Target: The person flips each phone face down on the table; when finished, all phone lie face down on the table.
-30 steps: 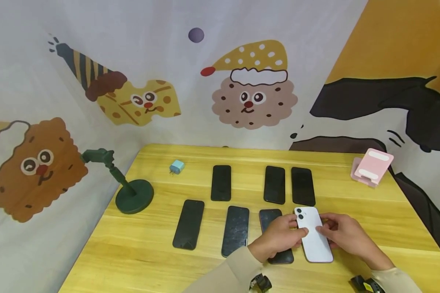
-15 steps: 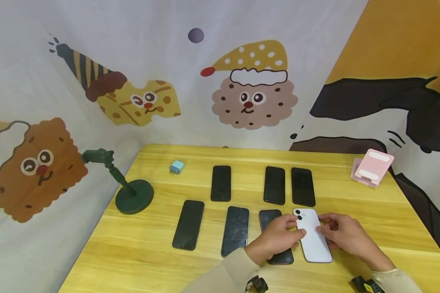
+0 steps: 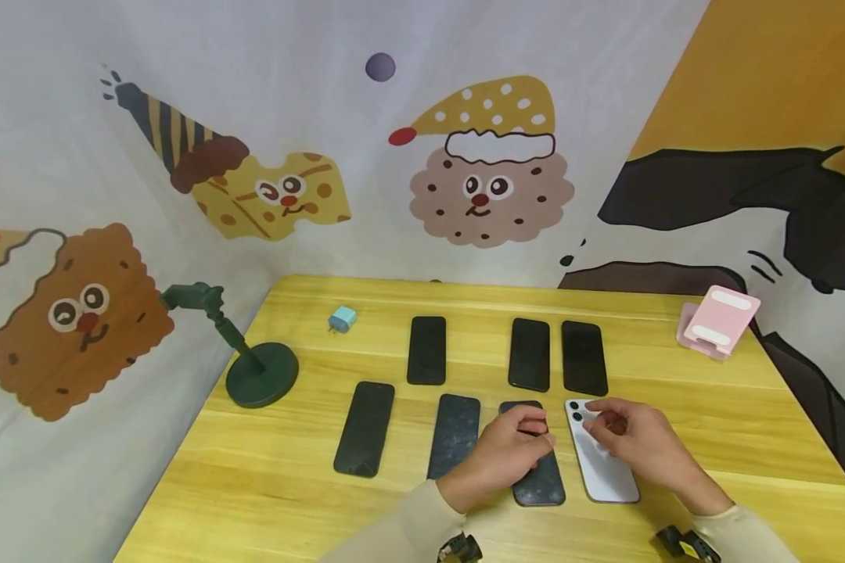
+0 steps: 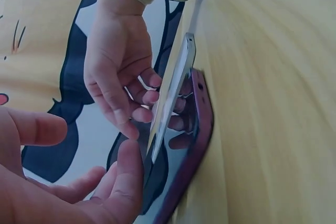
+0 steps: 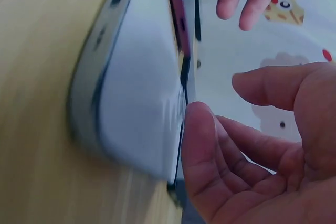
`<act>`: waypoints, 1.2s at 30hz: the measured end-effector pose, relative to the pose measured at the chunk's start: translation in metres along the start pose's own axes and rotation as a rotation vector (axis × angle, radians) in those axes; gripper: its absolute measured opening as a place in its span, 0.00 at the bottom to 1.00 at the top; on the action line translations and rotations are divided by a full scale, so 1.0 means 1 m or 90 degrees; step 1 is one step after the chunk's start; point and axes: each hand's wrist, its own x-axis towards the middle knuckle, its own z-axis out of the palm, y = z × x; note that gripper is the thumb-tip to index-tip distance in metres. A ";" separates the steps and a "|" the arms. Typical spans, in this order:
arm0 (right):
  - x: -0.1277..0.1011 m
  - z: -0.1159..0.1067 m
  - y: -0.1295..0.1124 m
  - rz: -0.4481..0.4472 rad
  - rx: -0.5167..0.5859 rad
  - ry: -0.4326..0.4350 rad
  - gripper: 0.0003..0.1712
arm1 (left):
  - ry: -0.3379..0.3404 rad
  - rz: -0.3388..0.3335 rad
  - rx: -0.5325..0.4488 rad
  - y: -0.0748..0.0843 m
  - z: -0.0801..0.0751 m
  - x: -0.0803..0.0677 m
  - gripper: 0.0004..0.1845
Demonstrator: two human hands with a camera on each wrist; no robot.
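In the head view, lower centre-right of the frame, the white phone [image 3: 601, 461] lies back-up on the table [image 3: 711, 422]; the right hand [image 3: 630, 439] rests relaxed fingers on its upper part, while the left hand [image 3: 503, 453] lies loosely over the neighbouring dark phone [image 3: 535, 469]. In the left wrist view, the white phone [image 4: 173, 95] stands mid-frame between both hands, the fingers loose. In the right wrist view, the white phone [image 5: 136, 93] fills the left side, and an open fingertip [image 5: 197, 129] touches its edge.
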 end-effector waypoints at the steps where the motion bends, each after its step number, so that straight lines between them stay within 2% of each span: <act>1: 0.001 0.002 -0.003 -0.005 0.012 -0.002 0.21 | 0.002 0.000 0.003 0.000 -0.004 -0.002 0.20; 6: 0.004 0.013 -0.016 -0.033 0.070 -0.022 0.19 | 0.007 0.000 0.020 -0.002 -0.020 -0.009 0.22; 12: 0.007 0.024 -0.023 -0.053 0.133 -0.065 0.20 | 0.024 -0.018 0.086 -0.001 -0.033 -0.017 0.25; 18: 0.006 0.031 -0.027 -0.034 0.148 -0.088 0.20 | 0.021 -0.037 0.108 -0.003 -0.039 -0.021 0.30; 23: 0.001 0.034 -0.029 -0.006 0.166 -0.094 0.21 | -0.005 -0.061 0.047 -0.006 -0.043 -0.020 0.32; 29: -0.001 0.036 -0.030 0.009 0.208 -0.098 0.23 | -0.028 -0.052 -0.042 -0.009 -0.046 -0.018 0.32; 36: -0.002 0.035 -0.030 0.004 0.218 -0.106 0.24 | -0.028 -0.050 -0.064 -0.009 -0.047 -0.019 0.33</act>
